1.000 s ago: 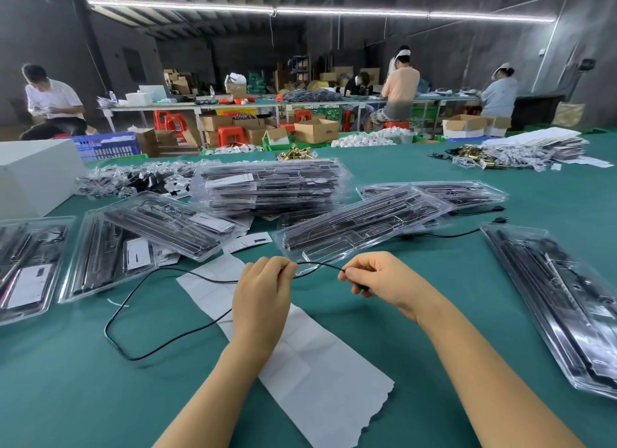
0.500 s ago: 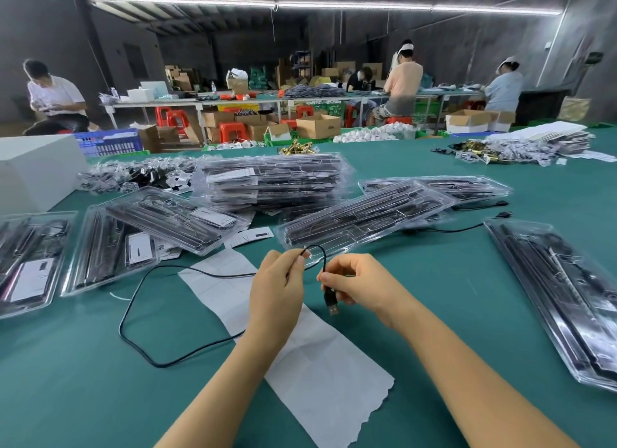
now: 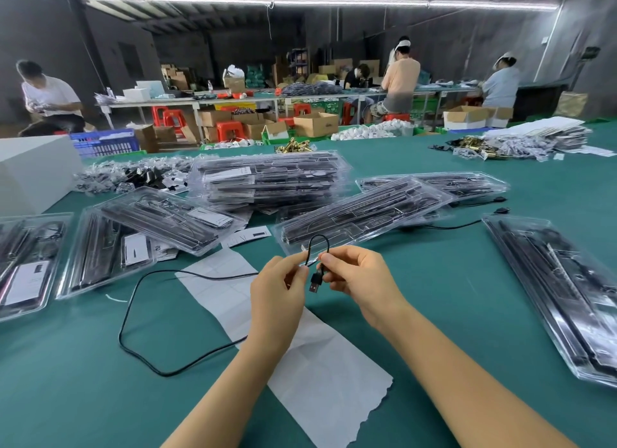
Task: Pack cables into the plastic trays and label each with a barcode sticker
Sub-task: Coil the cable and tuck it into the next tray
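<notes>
While I fold the black cable (image 3: 127, 317) near its plug end, a small loop stands up between my two hands at the middle of the frame, and the USB plug (image 3: 315, 282) hangs down just below it. My left hand (image 3: 278, 297) has its grip pinched on the cable at one side of the loop; my right hand (image 3: 359, 277) pinches it at the other, just above the plug. Most of the cable trails to the lower left, curving across the green counter (image 3: 434, 297) and over a white backing sheet (image 3: 320, 364) that lies under my forearms.

I judge this to be the coiling step, barely begun: only one turn is formed, so the next move calls for gathering the slack into more loops small enough for a tray pocket. Just beyond my hands lies a clear plastic tray (image 3: 364, 214), tilted on others; a taller stack of trays (image 3: 270, 180) sits behind it, upper centre.
</notes>
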`<state>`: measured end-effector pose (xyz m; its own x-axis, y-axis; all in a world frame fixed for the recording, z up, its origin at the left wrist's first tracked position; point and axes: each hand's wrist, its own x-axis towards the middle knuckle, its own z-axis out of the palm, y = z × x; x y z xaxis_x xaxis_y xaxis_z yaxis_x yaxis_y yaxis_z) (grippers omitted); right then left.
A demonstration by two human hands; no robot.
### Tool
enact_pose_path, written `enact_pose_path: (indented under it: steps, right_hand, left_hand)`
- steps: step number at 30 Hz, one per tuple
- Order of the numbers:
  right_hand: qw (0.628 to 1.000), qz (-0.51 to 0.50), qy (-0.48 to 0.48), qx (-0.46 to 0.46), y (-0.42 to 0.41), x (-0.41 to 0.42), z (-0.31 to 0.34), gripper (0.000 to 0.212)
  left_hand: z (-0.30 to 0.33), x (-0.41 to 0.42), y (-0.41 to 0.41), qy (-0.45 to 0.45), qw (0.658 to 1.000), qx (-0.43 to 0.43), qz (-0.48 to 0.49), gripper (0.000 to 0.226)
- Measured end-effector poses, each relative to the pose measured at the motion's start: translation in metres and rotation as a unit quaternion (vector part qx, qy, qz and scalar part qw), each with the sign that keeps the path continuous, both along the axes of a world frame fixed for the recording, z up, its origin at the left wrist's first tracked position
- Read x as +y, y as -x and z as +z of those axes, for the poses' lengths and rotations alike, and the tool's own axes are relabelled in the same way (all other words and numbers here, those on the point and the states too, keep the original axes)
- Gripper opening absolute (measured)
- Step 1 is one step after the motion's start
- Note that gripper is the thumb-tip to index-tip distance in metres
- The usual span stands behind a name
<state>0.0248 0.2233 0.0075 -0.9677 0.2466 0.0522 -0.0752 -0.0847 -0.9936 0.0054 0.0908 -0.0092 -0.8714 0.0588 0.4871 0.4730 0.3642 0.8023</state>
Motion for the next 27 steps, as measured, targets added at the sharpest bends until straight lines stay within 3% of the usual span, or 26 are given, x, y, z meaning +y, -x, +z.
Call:
enact_pose_path:
  steps: [5,9,16,22,27]
  right_hand:
    - [1.0,-0.006,0.016,0.018,-0.002,-0.002,0.004,0.007]
    - [0.999,-0.02,0.026,0.012,-0.002,0.0,0.006,0.003]
    - [0.989,0.045,0.138,-0.029,-0.002,0.008,0.006,0.011]
    - [0.985,0.1,0.14,-0.025,-0.001,0.014,0.006,0.027]
    - [0.989,0.061,0.127,-0.037,0.001,0.01,0.002,0.017]
  left_hand:
    - [-0.001,0.004,-0.003,-0.003,0.999,-0.001,-0.033,0.028]
    - [0.002,0.006,-0.005,-0.078,0.99,-0.062,-0.097,0.027]
    - [-0.002,0.007,-0.002,-0.03,0.988,-0.082,-0.124,0.039]
    - [0.007,0.002,-0.003,-0.011,0.977,-0.082,-0.198,0.056]
    - [-0.001,0.001,-0.003,-0.012,0.982,-0.086,-0.166,0.039]
